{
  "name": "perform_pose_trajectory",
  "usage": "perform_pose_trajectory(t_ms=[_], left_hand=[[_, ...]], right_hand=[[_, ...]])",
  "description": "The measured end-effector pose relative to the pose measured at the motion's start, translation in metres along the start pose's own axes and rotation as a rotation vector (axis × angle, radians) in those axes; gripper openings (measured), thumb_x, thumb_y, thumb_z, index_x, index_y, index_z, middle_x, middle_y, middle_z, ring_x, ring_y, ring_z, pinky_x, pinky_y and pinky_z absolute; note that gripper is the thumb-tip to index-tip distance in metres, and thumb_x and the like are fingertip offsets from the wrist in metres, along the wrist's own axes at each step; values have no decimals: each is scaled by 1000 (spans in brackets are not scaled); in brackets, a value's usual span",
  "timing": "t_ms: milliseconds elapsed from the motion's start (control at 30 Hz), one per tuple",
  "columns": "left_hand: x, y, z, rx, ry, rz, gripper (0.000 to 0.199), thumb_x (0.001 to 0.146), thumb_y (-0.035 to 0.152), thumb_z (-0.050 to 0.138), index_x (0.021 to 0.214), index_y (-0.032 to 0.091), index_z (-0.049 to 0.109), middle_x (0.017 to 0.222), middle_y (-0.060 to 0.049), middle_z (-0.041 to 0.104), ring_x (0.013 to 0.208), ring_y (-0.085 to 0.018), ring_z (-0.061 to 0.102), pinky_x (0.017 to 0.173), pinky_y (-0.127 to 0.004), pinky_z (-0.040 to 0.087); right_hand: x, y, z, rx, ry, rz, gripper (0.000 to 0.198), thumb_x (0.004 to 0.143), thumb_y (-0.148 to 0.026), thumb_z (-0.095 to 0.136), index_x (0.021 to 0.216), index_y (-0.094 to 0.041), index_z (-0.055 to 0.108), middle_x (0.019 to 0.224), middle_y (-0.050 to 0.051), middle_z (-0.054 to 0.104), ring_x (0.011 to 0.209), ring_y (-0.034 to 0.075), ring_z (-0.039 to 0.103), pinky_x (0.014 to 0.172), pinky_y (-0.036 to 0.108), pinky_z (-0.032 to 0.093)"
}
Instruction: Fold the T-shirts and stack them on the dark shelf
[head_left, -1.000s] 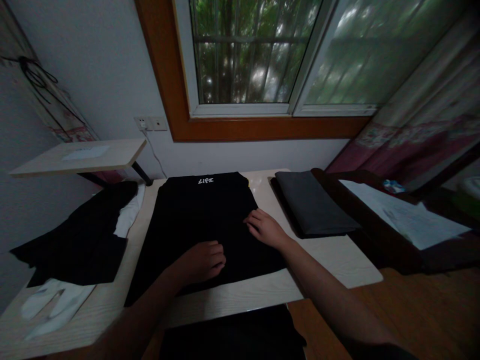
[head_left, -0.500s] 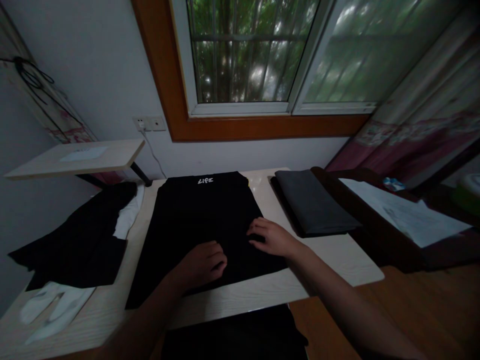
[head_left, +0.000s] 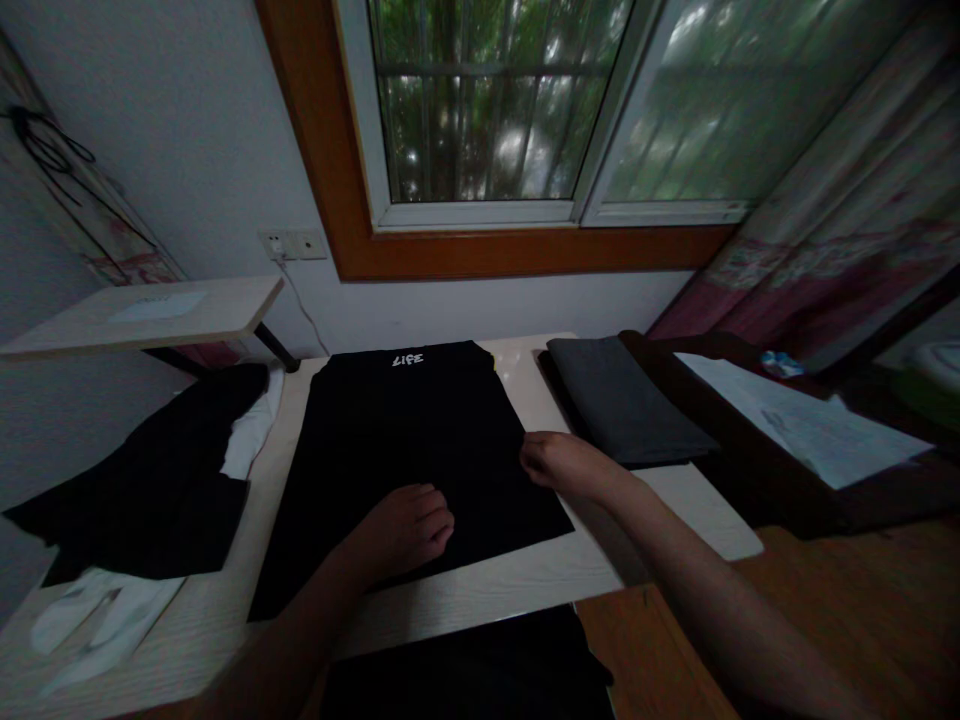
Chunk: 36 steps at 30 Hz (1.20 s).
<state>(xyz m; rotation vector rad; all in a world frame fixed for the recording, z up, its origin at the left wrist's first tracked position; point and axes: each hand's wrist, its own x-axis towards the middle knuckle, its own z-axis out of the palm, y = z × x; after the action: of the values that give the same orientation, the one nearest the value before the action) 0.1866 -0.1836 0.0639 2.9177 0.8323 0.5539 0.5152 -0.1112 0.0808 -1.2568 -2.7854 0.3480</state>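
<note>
A flat black cloth panel [head_left: 375, 440] lies across the table, with white chalk-like marks reading "3J17", partly reversed or unclear, near its far edge. My left hand [head_left: 412, 522] rests on the panel's near half, fingers curled under; whatever they hold, if anything, is hidden. At the panel's right edge, my right hand [head_left: 559, 462] has its fingers pinched together on the cloth. A bit of yellow shows at the far right corner of the panel.
Folded dark grey cloth [head_left: 622, 400] lies on the right of the table [head_left: 480, 590]. On the left are black cloth pieces [head_left: 165, 480] and white pieces [head_left: 105, 620], below a small raised shelf [head_left: 150, 310]. More black cloth [head_left: 472, 670] sits below the near edge. Paper [head_left: 810, 420] lies far right.
My right hand has moved slightly right, from lying on the panel with fingers spread to pinching its right edge. My left hand stays in place. The view has shifted slightly.
</note>
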Motion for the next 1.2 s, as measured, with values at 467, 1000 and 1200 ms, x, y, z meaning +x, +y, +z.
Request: perform_pose_trajectory(t_ms=[467,1000,1200], left_hand=[[9,5,-1,-3,-110,-1,9,93,18,55,88,20,62,86,-1,62,79,-15,56,72,-30,44],[61,-6,3,-9,-96,-303,42,95,29,60,136,21,55,120,-7,62,105,-21,59,90,-34,51],[101,0,25,38,-93,-292,24,93,29,63,115,22,66,114,-5,63,105,-23,56,89,-34,51]], right_hand=[[-11,4,-16,158,9,56,13,82,-12,57,89,-18,66,90,6,65,74,16,62,70,25,45],[-12,2,-12,313,128,53,14,81,-9,57,88,-19,63,86,3,62,74,15,60,69,25,45],[-12,5,-8,371,174,44,13,80,-10,57,85,-19,63,84,3,63,73,15,59,68,25,44]])
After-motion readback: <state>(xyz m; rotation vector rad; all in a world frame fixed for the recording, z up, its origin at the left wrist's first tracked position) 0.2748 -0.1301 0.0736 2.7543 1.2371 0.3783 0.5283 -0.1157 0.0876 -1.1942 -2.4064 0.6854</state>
